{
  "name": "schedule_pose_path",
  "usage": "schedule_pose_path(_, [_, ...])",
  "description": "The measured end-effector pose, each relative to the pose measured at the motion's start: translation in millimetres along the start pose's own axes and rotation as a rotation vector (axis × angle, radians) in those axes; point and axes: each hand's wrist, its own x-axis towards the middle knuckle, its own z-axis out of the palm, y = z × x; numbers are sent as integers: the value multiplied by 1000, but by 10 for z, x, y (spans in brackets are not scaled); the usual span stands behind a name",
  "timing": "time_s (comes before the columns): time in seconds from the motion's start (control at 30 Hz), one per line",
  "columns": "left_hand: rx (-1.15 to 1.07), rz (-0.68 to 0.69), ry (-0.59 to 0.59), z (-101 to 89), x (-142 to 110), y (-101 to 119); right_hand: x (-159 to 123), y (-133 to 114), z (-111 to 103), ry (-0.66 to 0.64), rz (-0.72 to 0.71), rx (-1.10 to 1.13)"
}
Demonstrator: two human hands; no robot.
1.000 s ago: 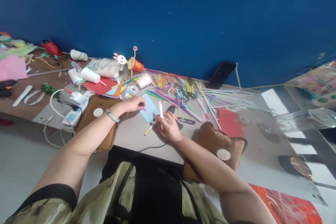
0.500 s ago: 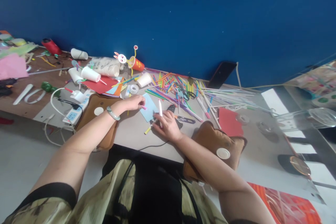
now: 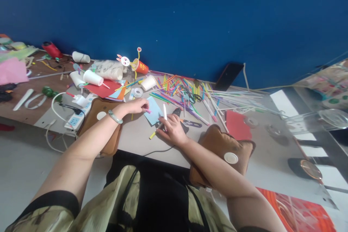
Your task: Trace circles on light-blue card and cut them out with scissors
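My left hand (image 3: 139, 105), a jade-coloured bangle (image 3: 115, 117) on its wrist, is closed with thumb and fingers pinching a small pink pen cap (image 3: 148, 111). It is at the left edge of a light blue sheet of paper (image 3: 153, 108). On the sheet's right side, my right hand (image 3: 174, 128) has its fingers closed around a white marker pen (image 3: 165, 111), which points up and away from me. A yellow stick (image 3: 152, 135) lies just left of the right hand. Beyond it is a dark-handled cutting tool (image 3: 192, 123), partly hidden by the hand.
Many coloured straws (image 3: 176, 88) and scissors (image 3: 192, 98) lie behind the hands. Brown cushions (image 3: 104, 136) flank them. To the left are a power strip (image 3: 77, 116), paper cups (image 3: 93, 78) and red paper (image 3: 99, 88). A phone (image 3: 230, 76) leans against the blue wall (image 3: 174, 25).
Both hands keep almost the same place and hold. The whole view has shifted very slightly, and the marker pen's angle differs only a little.
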Motion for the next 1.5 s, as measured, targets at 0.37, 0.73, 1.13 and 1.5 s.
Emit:
schedule_pose_path(0.37, [12, 8, 6, -2, -15, 26, -2, 1, 5, -24, 15, 5])
schedule_pose_path(0.73, [15, 2, 26, 30, 6, -41, 6, -1, -2, -28, 16, 5])
schedule_pose_path(1.13, [-204, -18, -31, -77, -29, -48, 4, 4, 9, -22, 4, -11])
schedule_pose_path(1.5, [-258, 7, -35, -91, -32, -62, 1, 3, 8, -12, -5, -15])
